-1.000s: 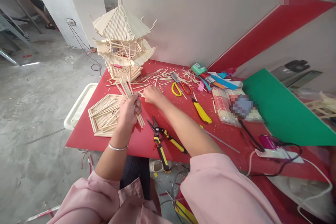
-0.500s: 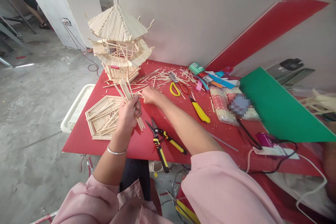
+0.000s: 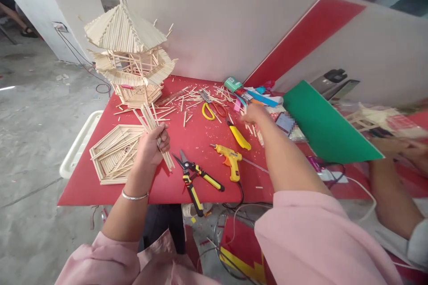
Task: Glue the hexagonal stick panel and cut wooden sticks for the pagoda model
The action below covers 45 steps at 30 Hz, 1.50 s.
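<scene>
My left hand [image 3: 156, 140] is closed around a bundle of thin wooden sticks [image 3: 149, 118], which fan out above the fist and poke out below. Under that wrist lies a flat six-sided frame [image 3: 100, 178] of sticks, with loose sticks on it. My right hand [image 3: 256, 113] is at the table's right side, by the packs of sticks. Its fingers are curled downward; what they hold, if anything, is hidden. Loose sticks [image 3: 249, 129] show just below it. Between my arms lie a yellow glue gun [image 3: 230, 160] and open yellow-and-black snips [image 3: 195, 173].
A stick pagoda model [image 3: 129, 53] stands at the back left of the red table [image 3: 133, 196]. Scissors [image 3: 212, 104], a yellow-handled cutter [image 3: 239, 136] and scattered sticks lie mid-table. A green board [image 3: 331, 124] leans at the right, near another person's arm [image 3: 388, 187].
My right hand has moved right, from beside the left hand to the packs, uncovering the glue gun. My left hand keeps the bundle. The view has shifted right.
</scene>
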Available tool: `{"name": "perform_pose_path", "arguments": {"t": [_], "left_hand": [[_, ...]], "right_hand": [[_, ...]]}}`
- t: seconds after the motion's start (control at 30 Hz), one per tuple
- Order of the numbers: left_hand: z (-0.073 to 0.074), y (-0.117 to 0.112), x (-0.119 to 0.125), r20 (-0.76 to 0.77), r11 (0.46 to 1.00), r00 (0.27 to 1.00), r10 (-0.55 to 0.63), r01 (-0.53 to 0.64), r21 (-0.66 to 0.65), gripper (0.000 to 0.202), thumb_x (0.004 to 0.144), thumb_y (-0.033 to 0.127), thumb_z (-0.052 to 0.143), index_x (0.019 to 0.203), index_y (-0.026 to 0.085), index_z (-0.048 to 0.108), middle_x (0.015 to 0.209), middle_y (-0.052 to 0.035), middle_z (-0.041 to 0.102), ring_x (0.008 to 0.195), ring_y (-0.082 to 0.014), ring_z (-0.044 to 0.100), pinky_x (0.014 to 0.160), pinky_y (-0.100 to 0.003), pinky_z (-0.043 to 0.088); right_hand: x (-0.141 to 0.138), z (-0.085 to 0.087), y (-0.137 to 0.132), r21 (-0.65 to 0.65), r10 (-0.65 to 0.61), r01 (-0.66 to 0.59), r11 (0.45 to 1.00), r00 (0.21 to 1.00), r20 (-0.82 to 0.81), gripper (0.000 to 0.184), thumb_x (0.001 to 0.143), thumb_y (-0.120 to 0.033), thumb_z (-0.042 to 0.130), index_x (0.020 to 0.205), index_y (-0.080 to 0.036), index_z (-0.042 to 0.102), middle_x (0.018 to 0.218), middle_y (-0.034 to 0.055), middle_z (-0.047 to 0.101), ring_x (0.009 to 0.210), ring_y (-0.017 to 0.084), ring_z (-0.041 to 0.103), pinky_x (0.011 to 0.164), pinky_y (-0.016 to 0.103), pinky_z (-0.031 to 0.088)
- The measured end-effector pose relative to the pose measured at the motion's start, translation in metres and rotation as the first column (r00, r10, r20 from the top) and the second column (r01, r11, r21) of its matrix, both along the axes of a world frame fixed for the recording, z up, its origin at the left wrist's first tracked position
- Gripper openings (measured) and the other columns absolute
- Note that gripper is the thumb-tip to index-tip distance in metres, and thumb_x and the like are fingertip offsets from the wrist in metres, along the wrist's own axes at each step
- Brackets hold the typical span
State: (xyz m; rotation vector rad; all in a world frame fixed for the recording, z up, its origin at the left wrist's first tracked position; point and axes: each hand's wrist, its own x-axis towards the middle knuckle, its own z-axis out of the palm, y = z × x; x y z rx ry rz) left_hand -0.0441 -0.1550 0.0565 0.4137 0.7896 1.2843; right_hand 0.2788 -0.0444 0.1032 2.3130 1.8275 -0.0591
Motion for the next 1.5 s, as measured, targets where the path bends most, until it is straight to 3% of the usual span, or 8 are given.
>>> {"name": "perform_pose_path", "arguments": {"t": [0.1, 0.23, 0.33, 0.5, 0.7, 1.13, 1.33, 1.5], "left_hand": [[-0.001, 0.001, 0.000, -0.018, 1.000, 0.999, 0.031, -0.031, -0.004, 0.018, 0.073, 0.027, 0.072, 0.074, 0.014, 0.059, 0.045, 0.0086, 0.041, 0.034, -0.0028, 0.030, 0.033, -0.015, 0.020], [-0.002, 0.003, 0.002, -0.044, 0.998, 0.997, 0.062, -0.063, -0.021, 0.018, 0.072, 0.027, 0.072, 0.074, 0.014, 0.059, 0.045, 0.0084, 0.042, 0.033, -0.0030, 0.030, 0.033, -0.015, 0.020], [-0.001, 0.003, 0.004, -0.068, 0.997, 0.995, 0.071, -0.073, -0.021, 0.018, 0.072, 0.027, 0.072, 0.072, 0.015, 0.059, 0.044, 0.0085, 0.041, 0.033, -0.0032, 0.029, 0.034, -0.016, 0.019], [-0.001, 0.003, 0.007, -0.114, 0.994, 0.988, 0.106, -0.109, -0.021, 0.016, 0.073, 0.027, 0.070, 0.072, 0.016, 0.059, 0.044, 0.0080, 0.042, 0.032, -0.0036, 0.030, 0.034, -0.016, 0.019], [-0.006, 0.004, 0.003, -0.117, 0.981, 0.974, 0.194, -0.194, 0.012, 0.021, 0.072, 0.031, 0.073, 0.075, 0.016, 0.059, 0.046, 0.0088, 0.042, 0.034, -0.0036, 0.031, 0.035, -0.017, 0.020], [-0.002, 0.001, 0.004, -0.095, 0.976, 0.972, 0.217, -0.217, 0.012, 0.022, 0.073, 0.032, 0.074, 0.076, 0.017, 0.058, 0.046, 0.0089, 0.042, 0.034, -0.0036, 0.032, 0.035, -0.017, 0.021], [0.000, 0.000, 0.007, -0.086, 0.984, 0.981, 0.176, -0.177, -0.002, 0.021, 0.073, 0.032, 0.074, 0.074, 0.017, 0.059, 0.044, 0.0084, 0.041, 0.033, -0.0040, 0.031, 0.034, -0.017, 0.020], [0.000, -0.001, 0.009, -0.096, 0.984, 0.980, 0.177, -0.178, 0.000, 0.017, 0.073, 0.029, 0.071, 0.072, 0.016, 0.059, 0.044, 0.0083, 0.041, 0.034, -0.0040, 0.031, 0.034, -0.017, 0.021]], "right_hand": [[0.039, -0.010, -0.011, -0.047, -0.137, 0.140, 0.989, 0.988, 0.065, 0.030, 0.076, -0.018, 0.074, 0.101, -0.003, 0.076, 0.099, 0.0266, 0.074, 0.090, 0.031, 0.071, 0.069, 0.033, 0.052], [0.035, -0.011, -0.008, -0.011, -0.193, 0.195, 0.981, 0.977, 0.093, 0.043, 0.078, -0.027, 0.075, 0.115, -0.007, 0.072, 0.115, 0.0293, 0.070, 0.102, 0.035, 0.069, 0.075, 0.039, 0.052], [-0.003, -0.005, 0.001, 0.054, -0.126, 0.123, 0.991, 0.990, 0.056, 0.045, 0.087, -0.034, 0.065, 0.122, -0.005, 0.068, 0.127, 0.0311, 0.064, 0.114, 0.038, 0.064, 0.085, 0.042, 0.050], [-0.101, -0.015, 0.007, -0.001, 0.203, -0.207, 0.978, 0.957, -0.208, 0.036, 0.088, -0.050, 0.057, 0.097, -0.021, 0.077, 0.097, 0.0088, 0.077, 0.092, 0.021, 0.071, 0.073, 0.024, 0.049], [-0.172, -0.044, 0.018, -0.006, 0.219, -0.227, 0.974, 0.944, -0.245, 0.046, 0.073, -0.035, 0.071, 0.112, -0.011, 0.073, 0.111, 0.0203, 0.074, 0.105, 0.030, 0.069, 0.075, 0.028, 0.050], [-0.119, -0.031, 0.036, -0.161, 0.087, -0.145, 0.976, 0.943, -0.322, 0.026, 0.079, -0.034, 0.061, 0.080, -0.014, 0.077, 0.065, 0.0076, 0.071, 0.053, 0.014, 0.059, 0.057, 0.025, 0.048], [-0.082, -0.021, 0.021, -0.237, 0.146, -0.215, 0.948, 0.950, -0.277, 0.014, 0.074, -0.020, 0.065, 0.080, -0.015, 0.077, 0.073, 0.0054, 0.074, 0.062, 0.014, 0.064, 0.060, 0.023, 0.047], [-0.070, -0.035, -0.003, -0.215, 0.260, -0.294, 0.931, 0.950, -0.173, 0.014, 0.067, -0.019, 0.072, 0.079, -0.021, 0.077, 0.087, 0.0056, 0.076, 0.084, 0.021, 0.068, 0.069, 0.026, 0.046]]}}
